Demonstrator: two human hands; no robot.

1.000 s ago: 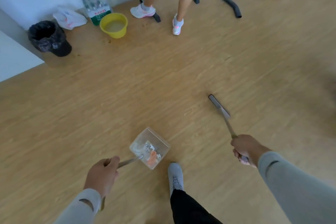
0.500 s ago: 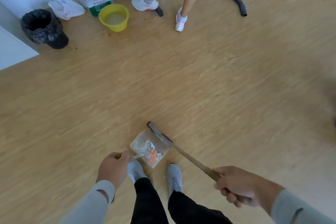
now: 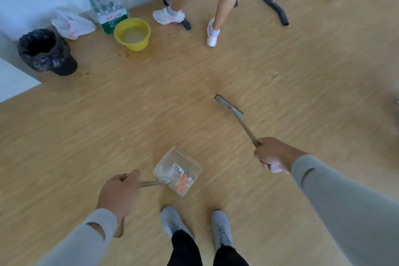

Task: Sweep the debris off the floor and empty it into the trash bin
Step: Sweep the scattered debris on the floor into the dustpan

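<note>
- Your left hand [image 3: 117, 193] is wrapped round the dustpan [image 3: 178, 171] handle, pan low & level w/ paper scraps [image 3: 180, 176] inside, prob so nothing spills.
- Your right hand [image 3: 272, 154] grips the broom [image 3: 229, 106] stick, head out front-right, well apart from the pan; no loose debris visible nr it.
- Trash bin [image 3: 46, 52] sits far left by the wall, beside a yellow basin [image 3: 132, 33]: carry pan there next, I'd say.

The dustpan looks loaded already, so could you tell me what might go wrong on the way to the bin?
1. The dustpan is shallow and open-fronted; if the left hand tips it forward, the scraps could slide out.
2. The trash bin stands far off by the wall, so the carry is long.
3. A yellow basin of liquid and another person's feet are near the bin; the broom could knock them.
</note>
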